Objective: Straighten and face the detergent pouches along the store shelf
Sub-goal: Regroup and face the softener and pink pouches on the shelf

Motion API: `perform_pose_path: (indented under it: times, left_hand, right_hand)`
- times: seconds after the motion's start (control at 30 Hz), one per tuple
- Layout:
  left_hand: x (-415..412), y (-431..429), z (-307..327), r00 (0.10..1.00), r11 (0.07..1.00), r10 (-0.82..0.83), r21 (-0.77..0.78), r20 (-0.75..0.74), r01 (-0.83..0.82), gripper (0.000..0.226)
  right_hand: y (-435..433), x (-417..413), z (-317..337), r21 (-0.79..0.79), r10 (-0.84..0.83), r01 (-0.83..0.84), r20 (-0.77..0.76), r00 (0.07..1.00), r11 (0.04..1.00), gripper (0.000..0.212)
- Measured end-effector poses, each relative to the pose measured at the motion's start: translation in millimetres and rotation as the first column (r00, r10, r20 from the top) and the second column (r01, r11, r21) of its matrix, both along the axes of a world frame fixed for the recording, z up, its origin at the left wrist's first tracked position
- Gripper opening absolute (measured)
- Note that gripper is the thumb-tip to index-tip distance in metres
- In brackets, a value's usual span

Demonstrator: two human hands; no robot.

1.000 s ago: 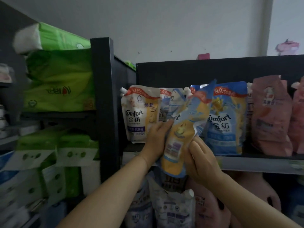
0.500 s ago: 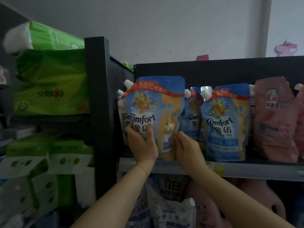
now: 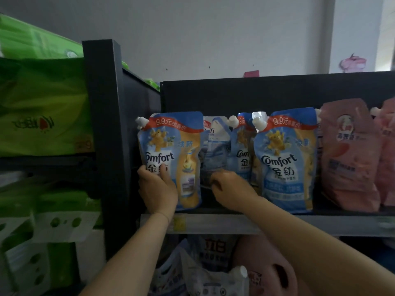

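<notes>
Blue Comfort pouch (image 3: 171,146) held upright at the left end of the shelf (image 3: 299,224).
Its lower left corner is gripped by the left hand (image 3: 158,191), thumb laid on the front. The grey-blue pouch (image 3: 215,150) beside it is reached by the right hand (image 3: 232,190), whose fingers are blurred; their state cannot be told.

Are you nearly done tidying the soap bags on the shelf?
Roughly halfway. Done: the right blue pouch stands upright, label forward. In hand: the left hand grips the left blue pouch, facing out; the right hand reaches for the pale pouch behind. Left: that pale pouch sits turned and set back; the pink pouches slump a little.
</notes>
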State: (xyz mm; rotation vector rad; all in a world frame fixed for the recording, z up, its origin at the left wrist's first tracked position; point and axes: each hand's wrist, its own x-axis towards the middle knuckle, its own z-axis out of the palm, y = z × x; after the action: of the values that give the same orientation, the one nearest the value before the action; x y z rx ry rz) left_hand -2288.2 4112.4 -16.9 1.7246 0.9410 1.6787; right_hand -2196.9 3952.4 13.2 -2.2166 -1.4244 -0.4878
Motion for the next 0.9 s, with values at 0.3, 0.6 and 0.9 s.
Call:
perform_pose_path:
  times: [0.3,0.6,0.9]
  left_hand:
    - [4,5,-9,0.999,0.999,0.036,0.022,0.035,-0.037,0.047]
    - [4,6,-11,0.999,0.998,0.016,0.061,0.045,-0.019,0.046]
    - [3,3,-10,0.998,0.999,-0.011,0.040,0.064,0.008,0.048]
  right_hand:
    - [-50,30,-6,-0.065,-0.234,0.261,0.272,0.933,0.963,0.027]
    - [-107,81,-11,-0.011,-0.432,0.441,0.176,0.884,0.898,0.041]
    - [-75,62,-11,-0.016,-0.507,0.507,-0.032,0.861,0.862,0.062]
